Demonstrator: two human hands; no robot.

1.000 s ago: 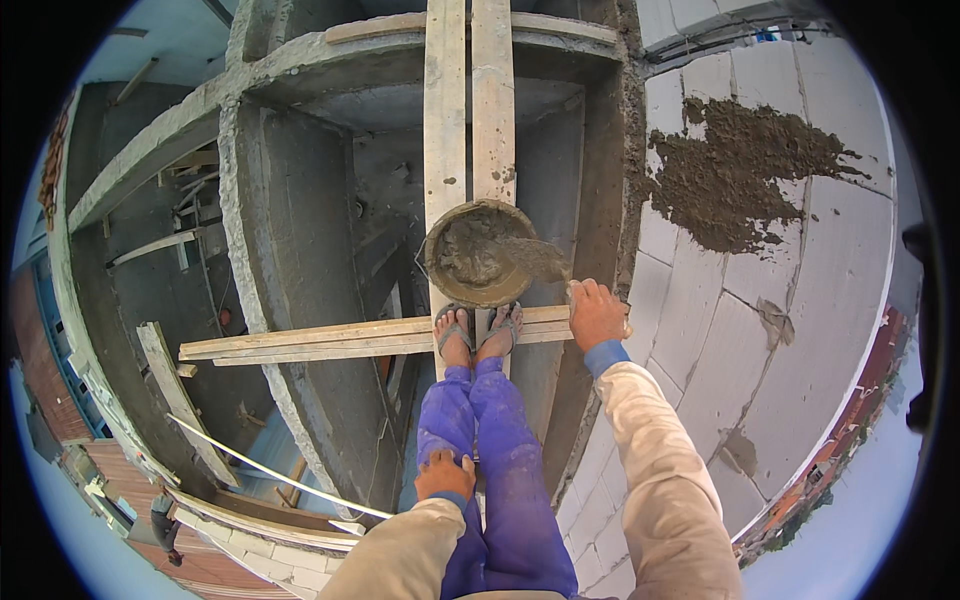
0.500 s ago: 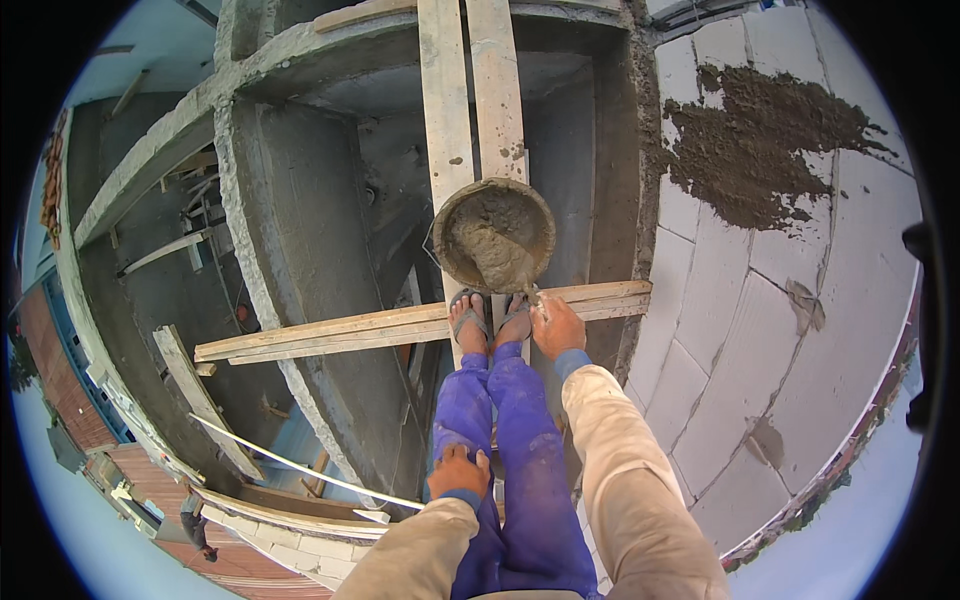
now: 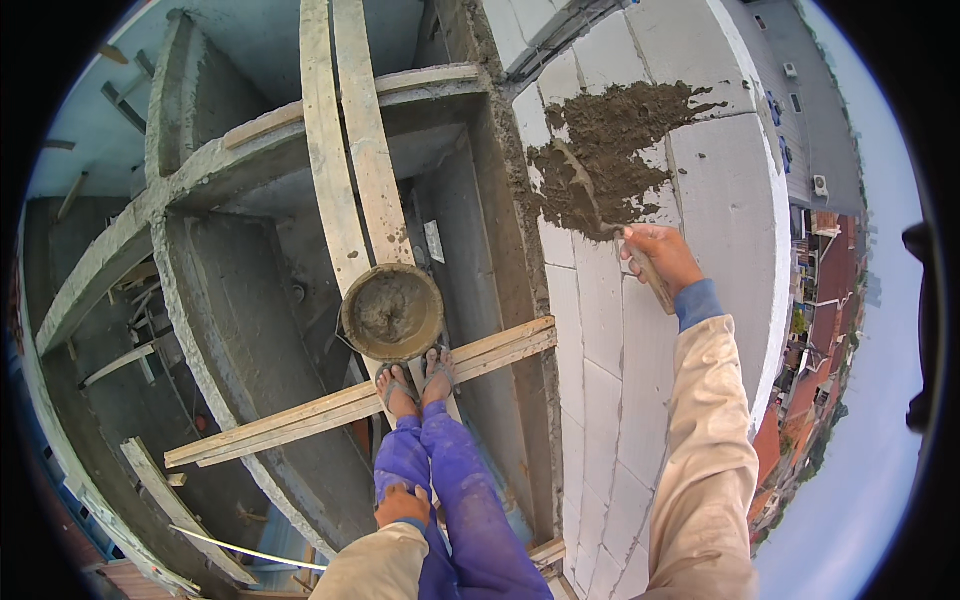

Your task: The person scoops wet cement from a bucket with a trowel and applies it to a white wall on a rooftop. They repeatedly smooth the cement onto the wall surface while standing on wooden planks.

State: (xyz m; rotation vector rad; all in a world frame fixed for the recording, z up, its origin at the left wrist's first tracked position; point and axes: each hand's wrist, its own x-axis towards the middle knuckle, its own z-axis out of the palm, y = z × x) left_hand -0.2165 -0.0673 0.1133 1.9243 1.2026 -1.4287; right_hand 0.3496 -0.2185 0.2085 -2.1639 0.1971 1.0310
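My right hand [image 3: 662, 254] grips a trowel [image 3: 579, 178] by its handle. The mortar-smeared blade lies against a patch of wet brown mortar [image 3: 632, 122] on the white block wall [image 3: 650, 330] to the right. Bent over my left thigh, my left hand [image 3: 402, 505] rests with no tool in it. A round bucket [image 3: 437, 325] with grey-brown mortar [image 3: 385, 310] inside stands on the planks just ahead of my sandalled feet [image 3: 398, 388].
Two long planks [image 3: 345, 200] run away from me over deep openings between concrete beams [image 3: 195, 310]. Crosswise under my feet lie more timbers [image 3: 290, 422]. Rooftops [image 3: 830, 260] show far below, beyond the wall's outer edge.
My right hand has gone from beside the bucket up to the mortar patch on the wall, carrying the trowel. The view has swung right. My left hand stays on my thigh.
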